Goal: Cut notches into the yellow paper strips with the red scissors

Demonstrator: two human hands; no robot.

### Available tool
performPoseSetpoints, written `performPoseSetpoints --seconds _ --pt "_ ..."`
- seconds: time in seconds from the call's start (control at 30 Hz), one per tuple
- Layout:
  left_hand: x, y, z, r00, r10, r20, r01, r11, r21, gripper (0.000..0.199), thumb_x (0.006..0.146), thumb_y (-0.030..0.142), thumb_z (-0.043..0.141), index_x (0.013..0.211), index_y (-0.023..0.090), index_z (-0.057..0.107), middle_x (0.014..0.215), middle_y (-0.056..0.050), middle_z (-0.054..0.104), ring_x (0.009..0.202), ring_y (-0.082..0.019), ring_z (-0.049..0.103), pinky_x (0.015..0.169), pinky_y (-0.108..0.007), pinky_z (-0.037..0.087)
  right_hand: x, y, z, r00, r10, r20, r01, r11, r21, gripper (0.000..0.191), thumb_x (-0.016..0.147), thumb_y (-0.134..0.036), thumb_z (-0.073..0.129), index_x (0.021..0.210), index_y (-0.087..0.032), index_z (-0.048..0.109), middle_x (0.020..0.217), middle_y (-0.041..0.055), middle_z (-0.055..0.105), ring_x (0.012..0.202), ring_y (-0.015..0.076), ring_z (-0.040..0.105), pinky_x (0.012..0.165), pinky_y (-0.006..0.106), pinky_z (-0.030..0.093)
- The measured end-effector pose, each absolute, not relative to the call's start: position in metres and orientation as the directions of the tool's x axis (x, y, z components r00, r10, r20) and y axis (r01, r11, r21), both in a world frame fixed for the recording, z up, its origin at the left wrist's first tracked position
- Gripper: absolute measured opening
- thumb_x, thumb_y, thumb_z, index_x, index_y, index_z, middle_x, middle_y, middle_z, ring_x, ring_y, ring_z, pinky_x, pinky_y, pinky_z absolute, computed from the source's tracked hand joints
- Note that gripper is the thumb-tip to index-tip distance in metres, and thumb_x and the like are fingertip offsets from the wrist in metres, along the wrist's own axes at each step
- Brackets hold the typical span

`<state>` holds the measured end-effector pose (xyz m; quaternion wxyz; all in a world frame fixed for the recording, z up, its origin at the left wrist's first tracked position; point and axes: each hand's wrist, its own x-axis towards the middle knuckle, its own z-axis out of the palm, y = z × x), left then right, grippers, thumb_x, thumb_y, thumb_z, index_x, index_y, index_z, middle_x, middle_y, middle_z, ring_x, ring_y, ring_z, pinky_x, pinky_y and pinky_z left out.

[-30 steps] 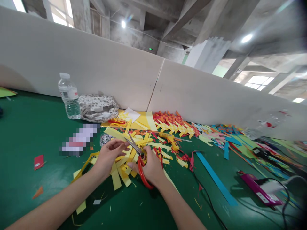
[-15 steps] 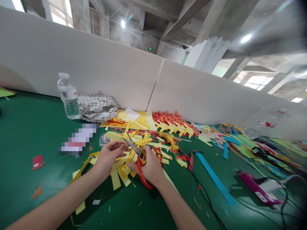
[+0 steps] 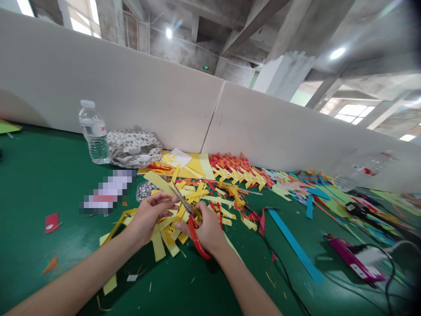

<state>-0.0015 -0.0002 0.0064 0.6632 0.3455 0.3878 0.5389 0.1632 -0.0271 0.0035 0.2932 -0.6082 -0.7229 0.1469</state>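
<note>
My right hand is closed round a pair of scissors with red handles. Their metal blades point up and to the left, close to my left fingertips. My left hand has its thumb and fingers pinched together at the near end of a pale yellow paper strip, which runs past the blades. A bit of yellow shows by my right fingers, but I cannot tell whether it is held. Under both hands lies a heap of cut yellow paper strips.
Behind the heap are woven red and yellow paper pieces, a bag of small beads or eyes, a patterned cloth pouch and a water bottle. On the right are a blue strip, a black cable and a purple power strip.
The pale yellow strip's far end has risen a little and tilted. The scissor blades have shifted slightly; both hands stay nearly in place.
</note>
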Motion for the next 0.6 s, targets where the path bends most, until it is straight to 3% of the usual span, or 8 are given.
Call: performPoseSetpoints --seconds 0.43,0.6 --pt "-0.0043 0.0042 0.0061 0.179 0.967 -0.181 -0.481 0.246 0.842 0.019 0.056 0.019 0.073 0.069 0.016 0.059 0.063 0.002 0.063 0.057 -0.008 0.061 0.048 -0.014 0.046 0.1645 -0.0244 -0.0006 -0.097 0.949 0.299 0.745 0.268 -0.61 0.032 0.06 -0.041 0.063 0.065 -0.021 0.038 0.053 -0.0066 0.041 0.048 0.0093 0.035 0.046 0.02 0.026" --pt "-0.0048 0.0049 0.0063 0.178 0.967 -0.183 -0.488 0.249 0.837 0.02 0.056 0.019 0.074 0.067 0.016 0.058 0.061 0.003 0.062 0.056 -0.008 0.061 0.048 -0.014 0.045 0.1651 -0.0248 0.0011 -0.085 0.956 0.281 0.719 0.253 -0.647 0.03 0.057 -0.038 0.065 0.069 -0.021 0.044 0.058 -0.0052 0.048 0.051 0.0098 0.041 0.046 0.019 0.029"
